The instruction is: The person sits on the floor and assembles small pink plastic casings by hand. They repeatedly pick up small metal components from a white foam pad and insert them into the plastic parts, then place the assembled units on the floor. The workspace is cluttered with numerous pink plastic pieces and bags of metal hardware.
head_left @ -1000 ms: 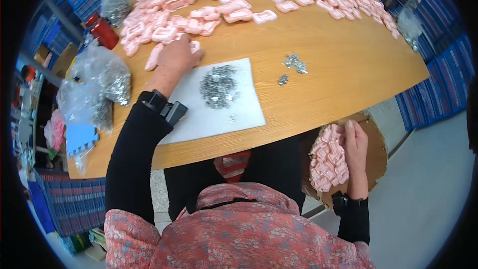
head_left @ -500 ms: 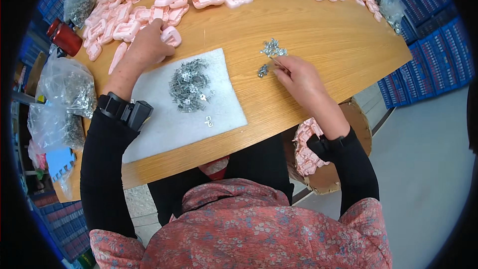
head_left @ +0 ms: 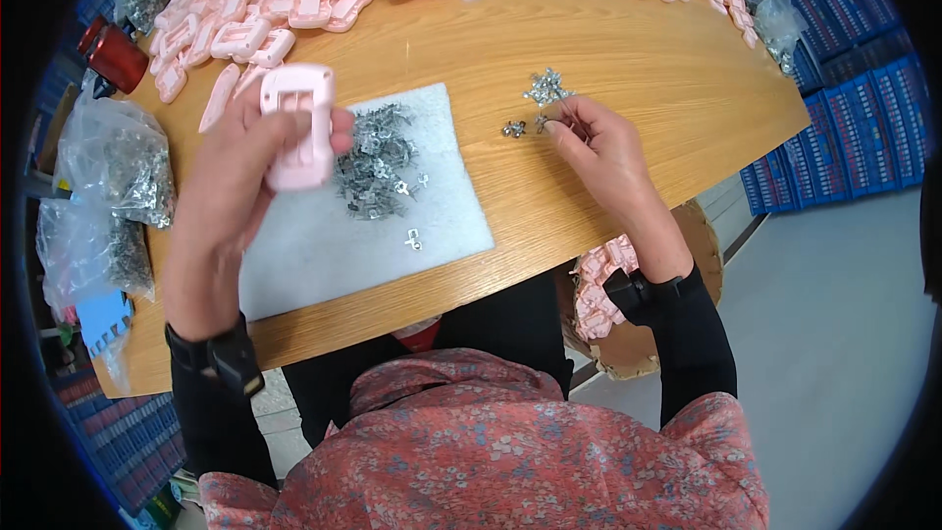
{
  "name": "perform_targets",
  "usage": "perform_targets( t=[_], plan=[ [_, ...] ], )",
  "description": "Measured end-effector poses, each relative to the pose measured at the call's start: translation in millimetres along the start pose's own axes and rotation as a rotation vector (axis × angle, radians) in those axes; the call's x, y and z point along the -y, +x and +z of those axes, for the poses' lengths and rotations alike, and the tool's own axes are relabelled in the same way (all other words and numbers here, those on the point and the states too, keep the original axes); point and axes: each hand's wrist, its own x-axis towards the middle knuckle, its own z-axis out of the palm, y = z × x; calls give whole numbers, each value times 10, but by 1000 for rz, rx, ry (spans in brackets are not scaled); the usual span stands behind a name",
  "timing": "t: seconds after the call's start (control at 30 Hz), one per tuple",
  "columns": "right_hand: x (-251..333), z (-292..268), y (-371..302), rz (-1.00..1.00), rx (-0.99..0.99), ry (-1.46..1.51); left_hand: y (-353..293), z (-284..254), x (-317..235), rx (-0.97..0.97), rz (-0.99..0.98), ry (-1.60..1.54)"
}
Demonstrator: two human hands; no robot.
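My left hand [head_left: 235,186] holds a pink plastic casing [head_left: 299,128] lifted above the white foam sheet [head_left: 324,236], beside a heap of small metal clips [head_left: 378,162] on that sheet. My right hand [head_left: 603,152] rests on the wooden table [head_left: 628,49] with its fingertips pinching at a small cluster of metal springs [head_left: 548,90]. A couple of loose metal bits [head_left: 513,128] lie just left of those fingers. One stray clip [head_left: 413,237] sits near the sheet's front edge.
Many pink casings [head_left: 294,0] cover the table's far side. Clear bags of metal parts [head_left: 123,172] and a red can [head_left: 113,57] stand at the left. A box of pink casings [head_left: 599,285] sits below the table by my right knee. Blue crates [head_left: 844,98] line the right.
My left hand has picked a pink casing off the pile and brought it over the foam sheet. My right hand came up from the box below to the springs on the table.
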Motion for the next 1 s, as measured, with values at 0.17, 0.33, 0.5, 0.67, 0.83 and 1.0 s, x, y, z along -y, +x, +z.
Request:
perform_targets(
  t=[0.17, 0.33, 0.5, 0.67, 0.83, 1.0],
  plan=[
    [-132, -29, -12, -135, -15, -254, -458, 317, 189, 19, -150, -253],
    [51, 139, 54, -277, -28, -219, -687, 531, 342, 59, -236, -403],
    [215, 73, 167, -168, 73, -239, -738, 611, 440, 67, -277, -384],
    [131, 37, 146, -180, -54, -106, -762, 642, 526, 92, -314, -364],
    [-159, -63, 113, 8, -53, -31, -786, 640, 581, 131, -321, -375],
    [-145, -23, 72, -66, -21, -153, -798, 680, 634, 136, -337, -335]
  ],
)
